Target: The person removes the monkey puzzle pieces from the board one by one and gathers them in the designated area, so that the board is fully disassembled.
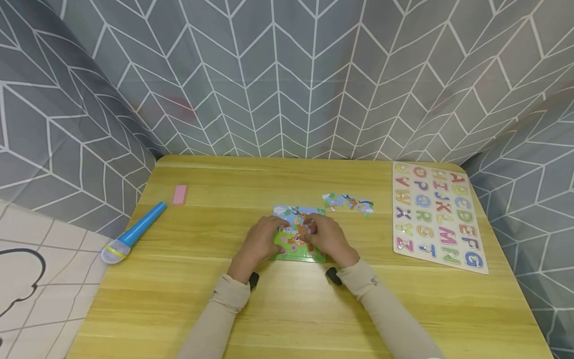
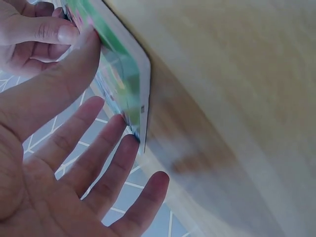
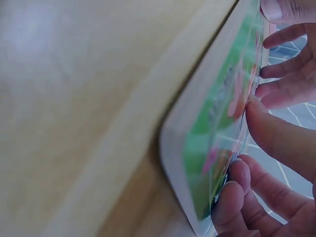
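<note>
A jigsaw puzzle (image 1: 296,255) with a brown cartoon animal on green and blue lies flat in its tray, between both hands. Over its left side is my left hand (image 1: 263,238); in the left wrist view its thumb reaches onto the picture while the long fingers (image 2: 106,148) spread along the edge, fairly straight. My right hand (image 1: 331,237) lies over the right side. The right wrist view shows its thumb (image 3: 276,131) at the picture's surface and bent fingertips by the edge, apart from the thumb. No lifted piece shows between them.
Loose puzzle pieces (image 1: 352,203) lie behind the puzzle to the right. A wooden alphabet board (image 1: 430,209) stands farther right. On the left are a pink block (image 1: 180,195) and a blue toy microphone (image 1: 139,227). A patterned curtain (image 1: 287,80) hangs behind the table.
</note>
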The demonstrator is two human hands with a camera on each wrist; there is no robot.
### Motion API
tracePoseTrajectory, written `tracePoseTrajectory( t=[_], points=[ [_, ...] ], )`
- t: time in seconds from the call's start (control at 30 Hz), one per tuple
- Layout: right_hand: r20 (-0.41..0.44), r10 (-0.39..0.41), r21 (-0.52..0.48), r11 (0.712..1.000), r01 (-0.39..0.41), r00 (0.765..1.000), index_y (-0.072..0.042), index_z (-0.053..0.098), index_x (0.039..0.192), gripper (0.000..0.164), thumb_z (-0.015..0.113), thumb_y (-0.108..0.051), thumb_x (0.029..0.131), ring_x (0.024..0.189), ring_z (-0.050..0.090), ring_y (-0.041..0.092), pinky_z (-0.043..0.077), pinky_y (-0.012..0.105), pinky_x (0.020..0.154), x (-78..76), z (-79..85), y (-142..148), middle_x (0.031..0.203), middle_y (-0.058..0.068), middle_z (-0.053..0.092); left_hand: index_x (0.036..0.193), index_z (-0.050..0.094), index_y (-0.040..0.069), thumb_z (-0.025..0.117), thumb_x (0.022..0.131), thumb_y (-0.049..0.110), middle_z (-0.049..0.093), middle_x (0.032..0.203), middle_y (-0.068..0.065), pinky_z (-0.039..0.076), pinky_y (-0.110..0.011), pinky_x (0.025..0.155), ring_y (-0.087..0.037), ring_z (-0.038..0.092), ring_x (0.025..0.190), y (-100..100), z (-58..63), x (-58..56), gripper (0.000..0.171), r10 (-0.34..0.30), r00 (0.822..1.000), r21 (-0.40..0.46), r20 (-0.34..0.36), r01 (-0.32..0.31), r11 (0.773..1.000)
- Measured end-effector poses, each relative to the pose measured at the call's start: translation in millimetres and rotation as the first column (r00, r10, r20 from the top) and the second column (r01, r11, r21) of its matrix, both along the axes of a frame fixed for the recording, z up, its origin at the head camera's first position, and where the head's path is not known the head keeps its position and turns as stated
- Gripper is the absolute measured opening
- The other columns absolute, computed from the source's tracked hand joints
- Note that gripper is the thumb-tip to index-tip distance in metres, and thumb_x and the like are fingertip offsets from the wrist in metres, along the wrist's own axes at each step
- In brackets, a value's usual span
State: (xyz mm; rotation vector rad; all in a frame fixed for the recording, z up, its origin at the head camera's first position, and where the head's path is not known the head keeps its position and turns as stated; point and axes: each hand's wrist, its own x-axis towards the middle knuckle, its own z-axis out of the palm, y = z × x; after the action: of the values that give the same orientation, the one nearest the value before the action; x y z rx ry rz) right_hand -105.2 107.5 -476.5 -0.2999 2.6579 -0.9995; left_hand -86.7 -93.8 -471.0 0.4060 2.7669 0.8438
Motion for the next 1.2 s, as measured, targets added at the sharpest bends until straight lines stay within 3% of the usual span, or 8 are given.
tracePoseTrajectory(
  t=[0.27, 1.2],
  points=[
    [0.013, -0.002, 0.045, 0.999, 0.002, 1.000, -0.008, 0.066, 0.114, 0.037, 0.082, -0.023, 0.084, 0.062, 0.054, 0.013, 0.042, 0.024, 0.057, -2.4, -0.7, -1.9, 0.078, 0.002, 0.063, 0.129, 0.066, 0.010, 0.092, 0.068, 0.012, 0.062, 0.130, -0.009, 0.050, -0.051, 0.103, -0.032, 0.054, 0.126, 0.7, -3.9, 0.1, 0.067, -0.002, 1.000, -0.011, -0.007, 0.002, 1.000],
    [0.070, -0.030, 0.010, 1.000, 0.029, 0.997, -0.009, 0.065, 0.108, 0.031, 0.082, -0.020, 0.084, 0.061, 0.051, 0.014, 0.041, 0.025, 0.058, -5.6, -4.9, -1.3, 0.076, 0.002, 0.058, 0.131, 0.065, 0.008, 0.093, 0.066, 0.012, 0.060, 0.127, -0.008, 0.052, -0.047, 0.098, -0.029, 0.054, 0.121, 2.9, -1.1, -0.4, 0.072, 0.026, 0.999, -0.004, 0.022, -0.026, 1.000]
  ],
)
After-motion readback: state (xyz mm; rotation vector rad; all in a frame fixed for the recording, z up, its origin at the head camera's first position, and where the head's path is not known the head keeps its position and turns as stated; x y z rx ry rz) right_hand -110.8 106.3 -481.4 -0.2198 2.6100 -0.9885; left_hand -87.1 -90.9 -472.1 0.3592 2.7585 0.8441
